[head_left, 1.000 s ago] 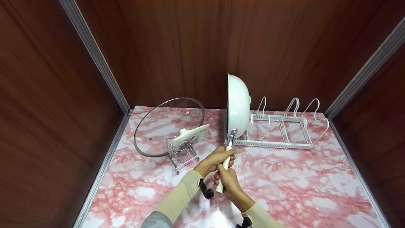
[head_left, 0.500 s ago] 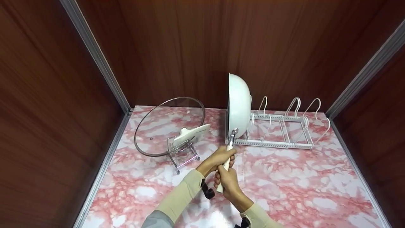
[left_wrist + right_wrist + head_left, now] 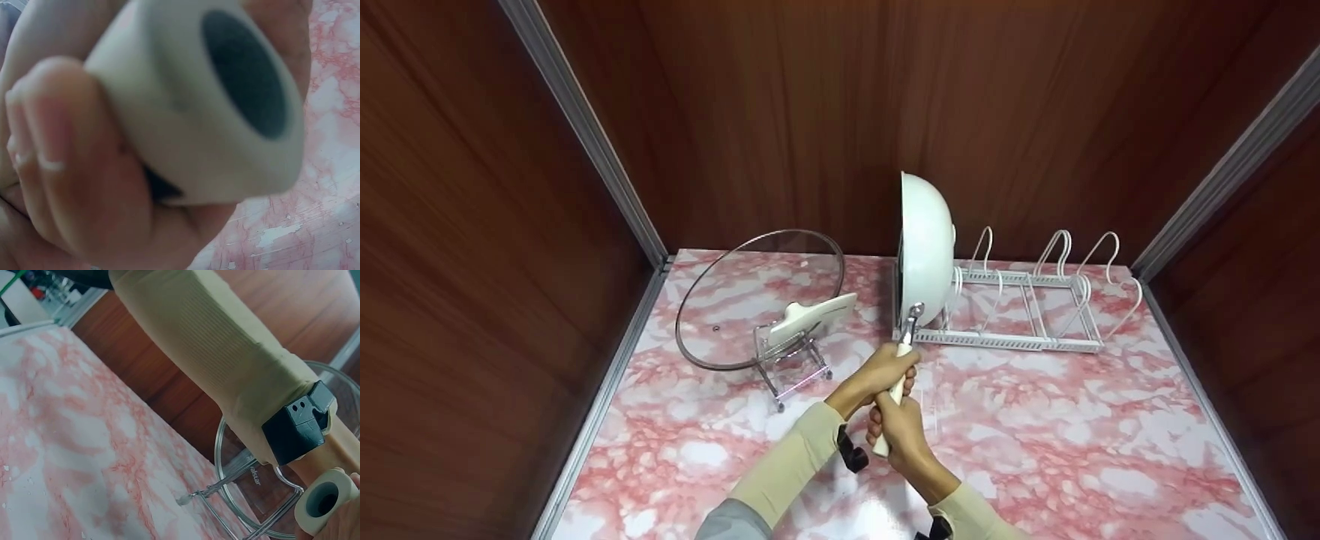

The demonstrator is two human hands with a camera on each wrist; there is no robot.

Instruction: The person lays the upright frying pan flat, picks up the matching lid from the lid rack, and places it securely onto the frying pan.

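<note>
A white wok (image 3: 927, 247) stands on its edge at the left end of a white wire pan rack (image 3: 990, 341), its opening facing left. Its cream handle (image 3: 185, 129) slants down toward me. My left hand (image 3: 883, 371) grips the handle just below the metal joint. Lower down, close to the handle's hollow end, my right hand (image 3: 906, 430) holds it too. In the right wrist view the handle end (image 3: 309, 509) pokes out beside the fingers. How firmly the wok's bottom edge sits in the rack is hidden.
To the left, a large glass lid (image 3: 735, 366) with a cream knob plate (image 3: 814, 316) leans in a small chrome stand (image 3: 802, 388). Several white wire loops (image 3: 1061, 251) rise from the rack to the right. Dark wood-look walls (image 3: 780, 112) enclose the pink marbled tabletop (image 3: 1050, 442).
Both hands keep their grip on the handle and the wok stays in the rack. Only a very slight shift of the whole view shows.
</note>
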